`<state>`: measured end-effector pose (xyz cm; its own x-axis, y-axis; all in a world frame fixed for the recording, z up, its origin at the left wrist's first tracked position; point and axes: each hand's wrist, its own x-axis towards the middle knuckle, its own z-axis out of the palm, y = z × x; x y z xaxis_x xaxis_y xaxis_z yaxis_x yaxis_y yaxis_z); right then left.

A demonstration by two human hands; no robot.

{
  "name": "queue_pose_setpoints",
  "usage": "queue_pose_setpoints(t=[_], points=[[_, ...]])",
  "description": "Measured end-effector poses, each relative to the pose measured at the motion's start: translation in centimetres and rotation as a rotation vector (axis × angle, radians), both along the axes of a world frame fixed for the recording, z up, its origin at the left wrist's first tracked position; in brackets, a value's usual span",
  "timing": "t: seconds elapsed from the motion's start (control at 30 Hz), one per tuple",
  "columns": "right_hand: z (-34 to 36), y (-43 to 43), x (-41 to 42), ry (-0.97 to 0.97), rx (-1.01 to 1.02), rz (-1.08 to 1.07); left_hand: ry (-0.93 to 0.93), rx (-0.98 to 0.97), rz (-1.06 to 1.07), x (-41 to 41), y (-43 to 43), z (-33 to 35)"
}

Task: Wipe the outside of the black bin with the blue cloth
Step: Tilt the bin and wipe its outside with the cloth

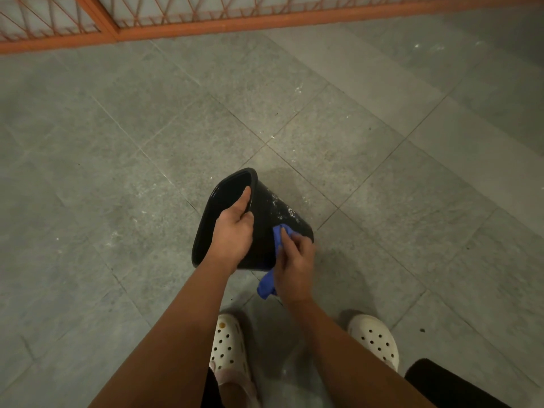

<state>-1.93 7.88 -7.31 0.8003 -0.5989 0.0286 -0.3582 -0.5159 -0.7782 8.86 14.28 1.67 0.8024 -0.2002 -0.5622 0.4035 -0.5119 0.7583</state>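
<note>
So the left hand (pixel 234 231) is clamping the rim of the black bin (pixel 266 198), thumb hooked inside, holding it tipped sideways over the grey floor tiles (pixel 117 142). The right hand (pixel 294 266) is gripping the bunched blue cloth (pixel 279 234) and pressing it onto the outer wall near the base. Honestly I'm worrying a hard scrub is going to twist the bin out of that one-handed rim grip, and the white splatter (pixel 282 206) higher up is looking easy to miss with such a small wad.
</note>
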Motion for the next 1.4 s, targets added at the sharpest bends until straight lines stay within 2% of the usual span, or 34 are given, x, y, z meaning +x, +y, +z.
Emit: queue_pose_setpoints(t=[0.1,0.33,0.47,0.6,0.83,1.07,1.27,1.4], points=[[0.5,-0.1,1.3,-0.054,-0.027,0.06,-0.014,0.005,-0.025,0.0,0.3,0.0],[-0.1,-2.1,1.9,0.141,0.061,-0.053,-0.007,-0.021,-0.048,-0.6,-0.4,0.4],[0.3,-0.8,1.0,0.036,-0.037,0.067,0.017,-0.042,-0.009,0.0,-0.2,0.2],[0.7,-0.9,2.6,-0.045,-0.053,0.137,0.011,-0.047,-0.025,0.0,-0.1,0.5],[0.8,-1.1,3.0,0.098,0.017,0.003,0.017,-0.081,0.032,0.1,-0.2,0.5],[0.8,-0.8,2.6,-0.142,-0.027,0.176,0.04,-0.121,0.03,0.1,0.1,0.9],[1.3,-1.4,4.2,-0.021,0.058,0.083,-0.002,-0.093,0.031,0.0,-0.4,0.7],[1.3,-0.3,3.1,-0.029,-0.008,0.066,-0.012,-0.085,0.04,0.1,0.0,0.6]])
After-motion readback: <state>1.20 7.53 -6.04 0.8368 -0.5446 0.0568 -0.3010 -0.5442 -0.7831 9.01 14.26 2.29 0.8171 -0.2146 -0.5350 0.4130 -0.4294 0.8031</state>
